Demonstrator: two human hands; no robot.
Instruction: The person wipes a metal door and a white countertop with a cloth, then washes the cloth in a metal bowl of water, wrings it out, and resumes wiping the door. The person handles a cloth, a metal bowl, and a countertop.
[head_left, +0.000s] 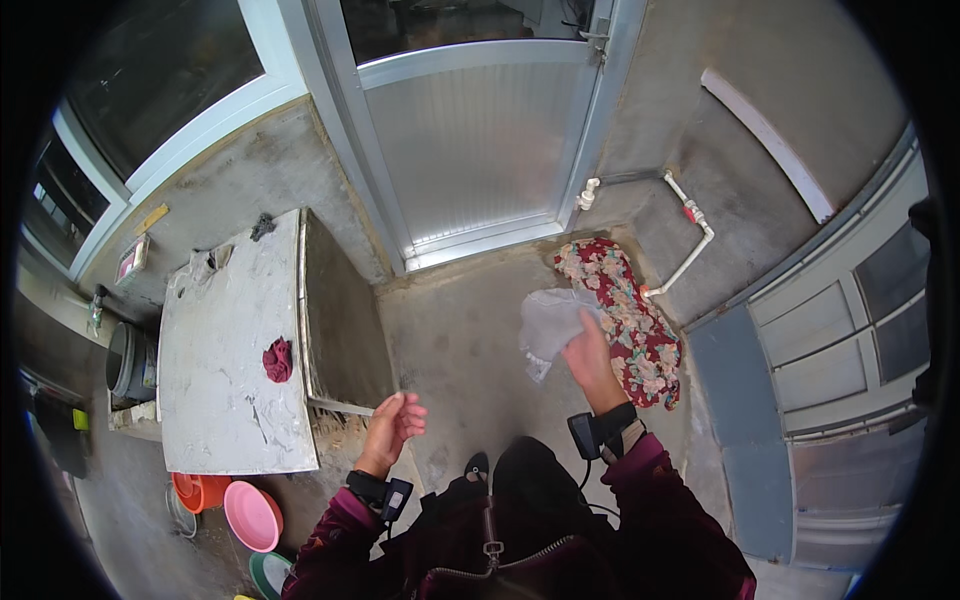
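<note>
My right hand (587, 352) grips a pale grey cloth (551, 319) by its right side, and the cloth hangs in front of me over the concrete floor. Just beyond it and to the right lies a long bundle of red floral fabric (637, 322) against the wall. My left hand (391, 431) is raised with its fingers loosely curled and nothing visible in it. It is near the front corner of a white-topped concrete counter (232, 405). On that top sits a crumpled dark red cloth (277, 359).
White water pipes (694, 262) run along the right wall beside the closed metal-framed door (476, 142). A grey bucket (129, 360) stands behind the counter. On the floor at left are a pink basin (253, 516), an orange container (196, 491) and a green basin (270, 574).
</note>
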